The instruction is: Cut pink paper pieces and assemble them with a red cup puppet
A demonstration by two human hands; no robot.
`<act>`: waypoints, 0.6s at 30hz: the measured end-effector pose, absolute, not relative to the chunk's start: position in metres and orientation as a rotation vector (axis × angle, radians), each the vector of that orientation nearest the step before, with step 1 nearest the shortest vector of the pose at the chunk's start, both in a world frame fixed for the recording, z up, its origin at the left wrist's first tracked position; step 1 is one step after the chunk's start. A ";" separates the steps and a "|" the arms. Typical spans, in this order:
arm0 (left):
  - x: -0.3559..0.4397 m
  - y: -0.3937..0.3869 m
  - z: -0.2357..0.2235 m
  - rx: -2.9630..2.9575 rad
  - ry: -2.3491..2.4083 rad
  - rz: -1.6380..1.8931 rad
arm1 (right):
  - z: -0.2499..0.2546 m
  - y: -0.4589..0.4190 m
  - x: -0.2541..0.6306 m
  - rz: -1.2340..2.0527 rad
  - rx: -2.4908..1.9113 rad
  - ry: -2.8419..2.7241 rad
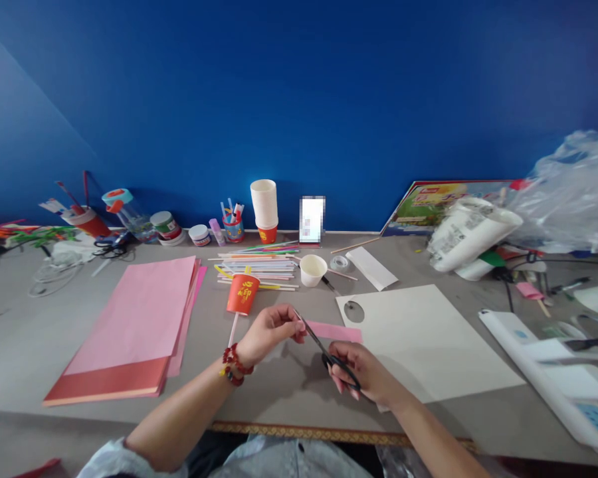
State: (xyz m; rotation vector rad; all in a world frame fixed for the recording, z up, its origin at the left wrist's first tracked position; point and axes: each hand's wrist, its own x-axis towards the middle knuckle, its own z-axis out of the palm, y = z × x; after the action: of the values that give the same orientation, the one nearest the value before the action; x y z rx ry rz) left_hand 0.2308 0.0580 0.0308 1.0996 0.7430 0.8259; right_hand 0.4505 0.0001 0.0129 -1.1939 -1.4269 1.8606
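My right hand (pixel 356 372) grips a pair of black-handled scissors (pixel 323 350), its fingers in the loops and the blades pointing up and left. At the blade tips, my left hand (pixel 282 323) is closed in a pinch; whatever is between its fingers is too small to make out. A pink paper strip (pixel 336 331) extends right from behind the left fingertips; I cannot tell whether they touch it. Behind the left wrist stands a red paper cup (pixel 243 294) with a pale straw (pixel 234 328) running from it toward the wrist. A white paper cup (pixel 313 271) sits farther back.
Pink and red paper sheets (pixel 134 305) are stacked at left. A large white sheet (pixel 443 345) with a round hole lies at right, beside a white power strip (pixel 533 372). Behind are straws (pixel 259 267), stacked cups (pixel 264 202), a tape roll (pixel 339 263) and a blurred phone screen (pixel 311 220).
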 end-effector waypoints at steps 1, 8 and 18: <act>0.231 0.058 0.031 1.097 0.745 0.826 | 0.012 0.000 0.451 1.856 -1.191 -1.433; 0.233 0.058 0.034 1.069 0.758 0.851 | 0.003 -0.001 0.452 1.819 -1.186 -1.430; 0.231 0.058 0.030 1.054 0.740 0.868 | 0.003 -0.003 0.452 1.798 -1.195 -1.435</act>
State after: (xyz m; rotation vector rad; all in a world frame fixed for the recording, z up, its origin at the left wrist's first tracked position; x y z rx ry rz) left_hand 0.2312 0.0578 0.0303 1.0544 0.7404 0.8681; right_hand 0.4524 -0.0029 0.0031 -1.1946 -1.4352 1.7980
